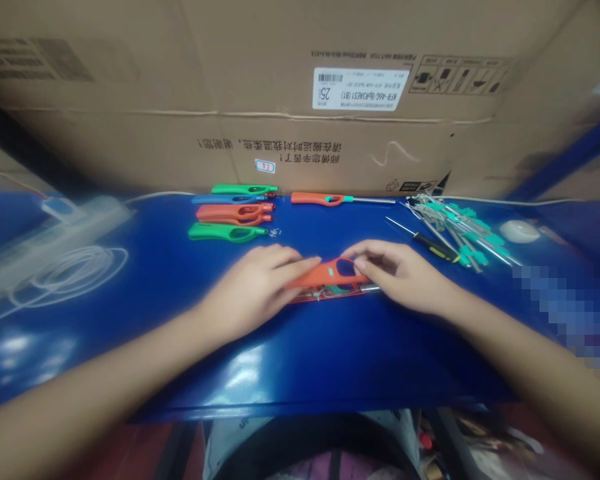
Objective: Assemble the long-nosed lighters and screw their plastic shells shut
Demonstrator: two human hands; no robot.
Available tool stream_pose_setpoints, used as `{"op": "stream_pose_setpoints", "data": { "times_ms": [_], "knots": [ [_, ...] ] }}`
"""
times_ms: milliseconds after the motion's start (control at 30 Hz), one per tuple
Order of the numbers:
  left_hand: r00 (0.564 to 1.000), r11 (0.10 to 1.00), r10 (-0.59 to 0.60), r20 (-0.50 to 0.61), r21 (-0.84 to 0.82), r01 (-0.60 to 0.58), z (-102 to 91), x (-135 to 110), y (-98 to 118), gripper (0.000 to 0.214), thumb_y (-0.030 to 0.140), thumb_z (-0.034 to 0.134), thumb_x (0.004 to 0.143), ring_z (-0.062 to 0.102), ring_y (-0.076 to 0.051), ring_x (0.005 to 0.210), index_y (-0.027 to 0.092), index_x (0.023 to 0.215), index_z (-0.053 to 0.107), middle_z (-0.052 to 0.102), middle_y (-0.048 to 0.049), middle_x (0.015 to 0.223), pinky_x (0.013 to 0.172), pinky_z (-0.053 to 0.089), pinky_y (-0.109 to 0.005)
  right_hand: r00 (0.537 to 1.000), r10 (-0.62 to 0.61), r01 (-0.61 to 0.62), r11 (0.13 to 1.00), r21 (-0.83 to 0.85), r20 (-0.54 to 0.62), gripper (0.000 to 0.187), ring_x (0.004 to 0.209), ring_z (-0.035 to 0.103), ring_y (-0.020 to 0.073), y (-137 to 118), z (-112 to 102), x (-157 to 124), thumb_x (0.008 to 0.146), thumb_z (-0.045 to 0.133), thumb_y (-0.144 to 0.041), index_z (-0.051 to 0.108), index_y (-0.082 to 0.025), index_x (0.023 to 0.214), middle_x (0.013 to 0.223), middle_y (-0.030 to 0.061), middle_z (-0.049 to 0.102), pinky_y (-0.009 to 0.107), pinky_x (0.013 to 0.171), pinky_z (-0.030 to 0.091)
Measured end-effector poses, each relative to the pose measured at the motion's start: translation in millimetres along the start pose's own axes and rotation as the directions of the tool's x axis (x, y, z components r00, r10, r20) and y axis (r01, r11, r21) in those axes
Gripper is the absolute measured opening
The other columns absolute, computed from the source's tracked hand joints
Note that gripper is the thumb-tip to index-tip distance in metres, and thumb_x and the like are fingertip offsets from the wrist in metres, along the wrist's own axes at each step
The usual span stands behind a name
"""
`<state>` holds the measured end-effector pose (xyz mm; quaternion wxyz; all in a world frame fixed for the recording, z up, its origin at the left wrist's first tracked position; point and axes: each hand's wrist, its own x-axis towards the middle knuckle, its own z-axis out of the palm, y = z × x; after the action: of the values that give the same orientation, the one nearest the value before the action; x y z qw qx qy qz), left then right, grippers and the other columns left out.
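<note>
Above the blue tabletop, my left hand (265,283) is closed on the left end of an orange lighter shell half (320,272). The fingers of my right hand (405,273) pinch its other end, beside the trigger loop. Just under it lies an open lower shell half (305,298) with teal and thin wire-like parts showing inside. A short piece of metal tube (373,289) sticks out of it to the right, below my right fingers. The upper half sits slightly apart from the lower one. My fingers hide both ends.
A whole orange lighter (310,199) lies at the back. Green (220,232), orange (220,213) and blue shells (210,199) are left of it. At right are a screwdriver (435,247), metal tubes with teal parts (473,230) and a white rounded object (520,231). A coiled cable (75,273) lies left; cardboard (155,120) stands behind.
</note>
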<state>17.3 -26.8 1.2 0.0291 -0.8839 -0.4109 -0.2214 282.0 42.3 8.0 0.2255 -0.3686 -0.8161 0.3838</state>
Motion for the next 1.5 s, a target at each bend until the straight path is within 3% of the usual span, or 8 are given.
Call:
{"op": "stream_pose_setpoints", "data": {
  "times_ms": [100,233,433,567,1500],
  "knots": [
    [1.0,0.999,-0.017,0.025,-0.028,0.017,-0.4,-0.3,0.8,0.035,0.028,0.054,0.101,0.063,-0.022,0.09,0.013,0.131,0.064,0.068,-0.0104,0.103,0.081,0.053,-0.035,0.991,-0.124,0.129,0.981,-0.144,0.049,0.032,0.096,0.067,0.0202,0.6,1.1,-1.3,0.099,0.051,-0.035,0.067,-0.021,0.123,0.113,0.0078,0.072,0.034,0.084,0.053],
    [0.991,0.996,-0.061,0.119,-0.06,0.069,-3.1,-0.7,1.2,0.034,0.034,0.056,0.1,0.064,-0.02,0.087,0.015,0.127,0.067,0.066,-0.0084,0.102,0.077,0.052,-0.031,0.964,-0.232,0.257,0.938,-0.233,0.127,0.035,0.094,0.065,0.0193,1.6,4.0,-1.4,0.094,0.064,-0.038,0.066,-0.021,0.125,0.108,0.0075,0.071,0.032,0.083,0.051],
    [0.957,0.99,-0.12,0.265,-0.038,0.135,-7.2,1.2,2.6,0.034,0.042,0.062,0.095,0.063,-0.022,0.09,0.018,0.119,0.069,0.065,-0.007,0.102,0.077,0.05,-0.033,0.953,-0.271,0.299,0.916,-0.267,0.136,0.033,0.1,0.059,0.021,8.5,7.1,1.6,0.092,0.067,-0.032,0.064,-0.021,0.123,0.108,0.0078,0.064,0.035,0.088,0.049],
    [0.941,0.994,-0.1,0.323,0.001,0.105,-8.6,1.6,2.3,0.027,0.041,0.062,0.095,0.062,-0.023,0.092,0.019,0.109,0.071,0.067,-0.0057,0.1,0.079,0.049,-0.034,0.942,-0.277,0.318,0.917,-0.242,0.188,0.031,0.104,0.057,0.0206,10.3,7.4,1.5,0.09,0.068,-0.027,0.064,-0.022,0.12,0.11,0.0074,0.059,0.036,0.094,0.047],
    [0.939,0.992,-0.129,0.319,0.05,0.119,-8.5,-0.7,8.1,0.023,0.032,0.062,0.095,0.063,-0.021,0.094,0.025,0.115,0.07,0.066,-0.0034,0.107,0.079,0.051,-0.032,0.941,-0.265,0.323,0.893,-0.313,0.212,0.027,0.106,0.058,0.0238,10.7,9.8,0.5,0.088,0.069,-0.025,0.064,-0.021,0.115,0.111,0.0083,0.063,0.041,0.093,0.048]
  ]
}}
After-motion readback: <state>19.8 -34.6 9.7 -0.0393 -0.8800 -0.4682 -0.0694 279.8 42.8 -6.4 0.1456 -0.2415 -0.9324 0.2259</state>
